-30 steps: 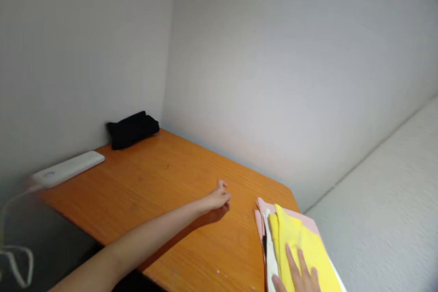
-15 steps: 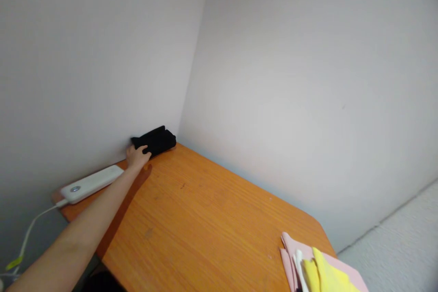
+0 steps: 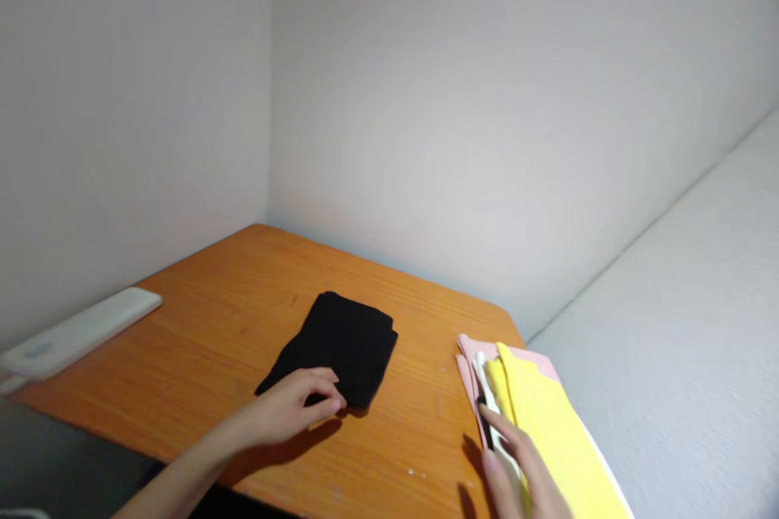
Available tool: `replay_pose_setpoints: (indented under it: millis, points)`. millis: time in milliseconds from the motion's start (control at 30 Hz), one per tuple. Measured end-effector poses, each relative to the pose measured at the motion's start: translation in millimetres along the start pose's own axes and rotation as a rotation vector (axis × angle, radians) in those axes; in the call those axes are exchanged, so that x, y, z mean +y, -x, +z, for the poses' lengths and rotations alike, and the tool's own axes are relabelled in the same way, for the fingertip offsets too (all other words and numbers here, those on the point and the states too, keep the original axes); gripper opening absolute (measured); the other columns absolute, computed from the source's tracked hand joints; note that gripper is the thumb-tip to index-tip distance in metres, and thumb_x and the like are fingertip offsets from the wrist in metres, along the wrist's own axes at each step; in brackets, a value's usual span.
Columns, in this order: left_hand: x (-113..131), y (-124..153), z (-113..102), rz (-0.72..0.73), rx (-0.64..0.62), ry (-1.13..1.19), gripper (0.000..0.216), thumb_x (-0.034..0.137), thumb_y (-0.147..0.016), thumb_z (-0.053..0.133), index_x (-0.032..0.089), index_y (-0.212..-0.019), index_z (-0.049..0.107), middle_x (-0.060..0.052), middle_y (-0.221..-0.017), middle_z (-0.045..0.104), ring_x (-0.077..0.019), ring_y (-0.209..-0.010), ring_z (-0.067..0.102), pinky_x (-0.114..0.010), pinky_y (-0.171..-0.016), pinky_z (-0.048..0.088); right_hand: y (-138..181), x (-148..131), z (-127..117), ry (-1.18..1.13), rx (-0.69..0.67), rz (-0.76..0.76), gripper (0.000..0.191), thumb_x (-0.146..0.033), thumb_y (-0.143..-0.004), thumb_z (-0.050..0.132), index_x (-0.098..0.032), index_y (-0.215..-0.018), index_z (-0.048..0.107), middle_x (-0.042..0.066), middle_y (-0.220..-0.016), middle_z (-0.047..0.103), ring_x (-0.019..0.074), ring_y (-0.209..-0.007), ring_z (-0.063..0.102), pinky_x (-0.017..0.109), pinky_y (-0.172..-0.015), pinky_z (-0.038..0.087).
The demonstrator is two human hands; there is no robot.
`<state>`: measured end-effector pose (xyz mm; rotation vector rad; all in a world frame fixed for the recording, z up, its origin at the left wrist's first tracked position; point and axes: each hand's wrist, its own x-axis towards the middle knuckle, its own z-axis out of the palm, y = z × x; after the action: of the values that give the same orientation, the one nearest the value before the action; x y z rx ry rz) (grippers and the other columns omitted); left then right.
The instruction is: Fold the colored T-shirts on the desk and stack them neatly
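Note:
A folded black cloth [image 3: 350, 340] lies over the middle of the table. My left hand [image 3: 298, 405] is closed at its near edge, thumb and fingers curled around that edge. On the right is a stack of folded cloths, with a yellow cloth [image 3: 541, 413] on top, a white one [image 3: 485, 373] beside it and a pink one [image 3: 467, 347] beneath. A narrow black strip [image 3: 485, 426] shows among their left edges. My right hand [image 3: 527, 474] reaches in from the bottom to that side of the stack, index finger and thumb apart, fingertip by the black strip.
The orange wooden table [image 3: 225, 308] stands in a corner against pale walls [image 3: 456, 97]. A long white device [image 3: 85, 332] with a cable lies along its left edge. The table's near edge runs along the bottom left.
My left hand has brought the black cloth from the far left corner to the table's middle. My right hand has come into view at the stack. The view has turned right.

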<state>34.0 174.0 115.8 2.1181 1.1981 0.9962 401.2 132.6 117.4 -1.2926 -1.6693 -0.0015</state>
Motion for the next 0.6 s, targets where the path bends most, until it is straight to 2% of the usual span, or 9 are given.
replay_pose_setpoints:
  millis: [67,133,233,300,367,433,467,533,600]
  points:
    - [11,19,6,-0.020,0.015,0.176,0.032,0.051,-0.085,0.062,0.031,-0.104,0.078,-0.010,-0.129,0.066,-0.0331,-0.132,0.050,-0.047,-0.110,0.038,7,-15,23,-0.067,-0.063,0.068,0.052,-0.056,-0.088,0.056,-0.025,-0.130,0.058,0.012,-0.136,0.058,0.0339,-0.131,0.050,0.055,-0.112,0.038]
    - [18,31,2,-0.040,0.099,0.358,0.039,0.054,-0.083,0.064,0.031,-0.112,0.075,-0.009,-0.139,0.060,-0.0352,-0.142,0.037,-0.051,-0.116,0.031,11,-25,42,-0.115,-0.074,0.160,0.064,-0.057,-0.086,0.059,-0.022,-0.139,0.050,0.013,-0.146,0.049,0.0342,-0.138,0.041,0.055,-0.117,0.029]
    - [26,39,-7,-0.089,0.222,0.664,0.052,0.057,-0.076,0.069,0.030,-0.120,0.071,-0.010,-0.129,0.066,-0.0379,-0.134,0.047,-0.053,-0.111,0.040,16,-40,49,-0.324,-0.190,0.291,0.075,-0.061,-0.085,0.060,-0.022,-0.147,0.041,0.014,-0.151,0.043,0.0325,-0.142,0.036,0.052,-0.117,0.029]
    - [28,39,-11,-0.167,0.284,0.841,0.060,0.058,-0.075,0.068,0.030,-0.128,0.066,-0.010,-0.125,0.068,-0.0371,-0.125,0.056,-0.051,-0.103,0.048,16,-53,45,-0.611,-0.355,0.322,0.075,-0.062,-0.086,0.058,-0.024,-0.148,0.038,0.014,-0.145,0.049,0.0308,-0.136,0.046,0.049,-0.112,0.038]
    - [24,35,-12,-0.230,0.347,0.901,0.064,0.058,-0.079,0.064,0.030,-0.136,0.059,-0.009,-0.132,0.064,-0.0350,-0.127,0.055,-0.050,-0.104,0.048,14,-66,42,-0.901,-0.449,0.293,0.072,-0.061,-0.090,0.053,-0.028,-0.150,0.032,0.013,-0.141,0.053,0.0284,-0.127,0.055,0.046,-0.106,0.044]
    - [14,30,-12,-0.243,0.484,0.758,0.069,0.056,-0.077,0.066,0.028,-0.139,0.054,-0.010,-0.145,0.053,-0.0346,-0.137,0.044,-0.051,-0.114,0.038,10,-74,43,-1.015,-0.420,0.252,0.067,-0.057,-0.093,0.051,-0.031,-0.150,0.028,0.012,-0.145,0.049,0.0260,-0.124,0.057,0.044,-0.103,0.046]
    - [7,29,-11,-0.235,0.577,0.606,0.072,0.056,-0.074,0.070,0.027,-0.138,0.054,-0.011,-0.149,0.048,-0.0357,-0.141,0.038,-0.052,-0.118,0.031,8,-75,47,-0.978,-0.381,0.248,0.065,-0.056,-0.093,0.052,-0.031,-0.149,0.030,0.012,-0.147,0.046,0.0253,-0.124,0.056,0.043,-0.102,0.047]
    - [-6,32,-7,-0.173,0.745,0.231,0.068,0.055,-0.072,0.072,0.026,-0.132,0.058,-0.011,-0.153,0.041,-0.0371,-0.145,0.029,-0.055,-0.121,0.019,5,-70,59,-0.779,-0.304,0.257,0.059,-0.054,-0.092,0.055,-0.029,-0.143,0.038,0.012,-0.147,0.045,0.0248,-0.124,0.054,0.041,-0.101,0.046]
    - [-12,42,1,-0.080,0.774,-0.032,0.047,0.054,-0.080,0.065,0.028,-0.120,0.063,-0.010,-0.148,0.045,-0.0346,-0.143,0.033,-0.055,-0.121,0.020,6,-61,74,-0.554,-0.263,0.242,0.049,-0.053,-0.091,0.056,-0.023,-0.130,0.051,0.012,-0.134,0.055,0.0245,-0.118,0.056,0.039,-0.098,0.046]
